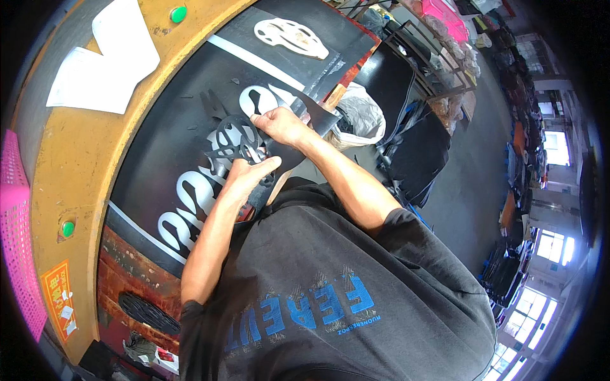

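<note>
Black sheet [289, 157]; near table edge [350, 73]

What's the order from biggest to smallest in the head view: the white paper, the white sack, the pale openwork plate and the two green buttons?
1. White paper
2. White sack
3. Pale openwork plate
4. Upper green button and lower green button: too alike to rank.

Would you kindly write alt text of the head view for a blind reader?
A person's left hand and right hand grip black openwork material over a dark work surface with white rounded shapes. A curved yellow frame with green buttons borders its left.
</note>
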Tool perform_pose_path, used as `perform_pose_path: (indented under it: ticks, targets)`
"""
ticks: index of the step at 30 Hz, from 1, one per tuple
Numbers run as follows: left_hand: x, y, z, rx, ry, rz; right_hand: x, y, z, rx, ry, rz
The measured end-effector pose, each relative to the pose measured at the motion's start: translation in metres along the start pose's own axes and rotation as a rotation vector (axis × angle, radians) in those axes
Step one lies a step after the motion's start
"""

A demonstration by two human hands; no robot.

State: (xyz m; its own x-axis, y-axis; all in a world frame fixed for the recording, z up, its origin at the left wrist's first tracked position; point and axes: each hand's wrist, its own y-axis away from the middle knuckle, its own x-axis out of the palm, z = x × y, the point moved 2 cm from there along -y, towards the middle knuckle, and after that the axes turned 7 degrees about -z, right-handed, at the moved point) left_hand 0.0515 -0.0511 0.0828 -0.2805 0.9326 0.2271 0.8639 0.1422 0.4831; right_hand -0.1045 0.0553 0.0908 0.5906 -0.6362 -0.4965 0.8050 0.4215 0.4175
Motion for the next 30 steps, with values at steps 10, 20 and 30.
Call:
perform_pose_path:
  ticks: [10, 20, 30]
  targets:
    - [0.015, 0.003, -0.006, 0.216, -0.656, -0.385, -0.026, 0.012, -0.014, -0.226, 0.115, 0.486]
    - [-0.014, -0.003, -0.053, -0.239, -0.534, 0.062, -0.029, -0.004, -0.001, -0.331, 0.031, 0.845]
    - [-0.034, -0.029, -0.06, -0.638, -0.12, 0.291, -0.036, -0.038, 0.005, 0.103, -0.118, 1.376]
